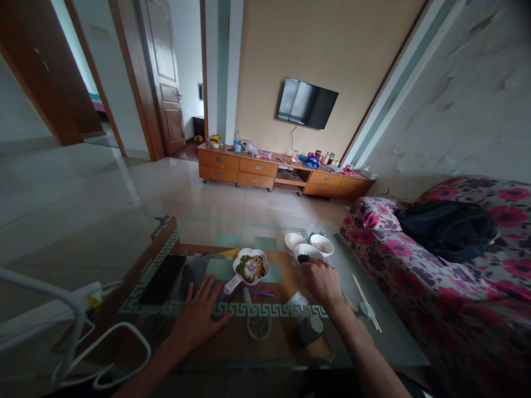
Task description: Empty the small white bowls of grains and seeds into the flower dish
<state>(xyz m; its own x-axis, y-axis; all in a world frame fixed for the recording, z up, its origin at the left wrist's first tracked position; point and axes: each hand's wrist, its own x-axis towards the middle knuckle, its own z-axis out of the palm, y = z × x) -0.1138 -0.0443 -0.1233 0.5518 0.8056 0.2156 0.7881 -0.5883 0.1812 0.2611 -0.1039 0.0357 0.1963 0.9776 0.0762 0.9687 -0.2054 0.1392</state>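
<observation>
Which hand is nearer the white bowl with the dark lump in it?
Right hand: at the near rim of the white bowl. Left hand lies flat on the glass table, left of the flower-shaped dish.

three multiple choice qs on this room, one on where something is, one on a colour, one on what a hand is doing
1. Where is the wall-mounted TV?
A. Standing on the floor
B. Above the low wooden cabinet
C. Hanging on a door

2. What colour are the large flowers on the sofa?
A. Blue
B. Yellow
C. Deep pink

3. What is the left hand doing?
A. Lying open with its fingers spread
B. Gripping chopsticks
C. Lifting a bowl

Answers:
1. B, the TV is on the wall directly above the cabinet.
2. C, deep pink blooms stand out across the sofa's fabric.
3. A, the palm faces down and the fingers are apart, with nothing held.
</observation>
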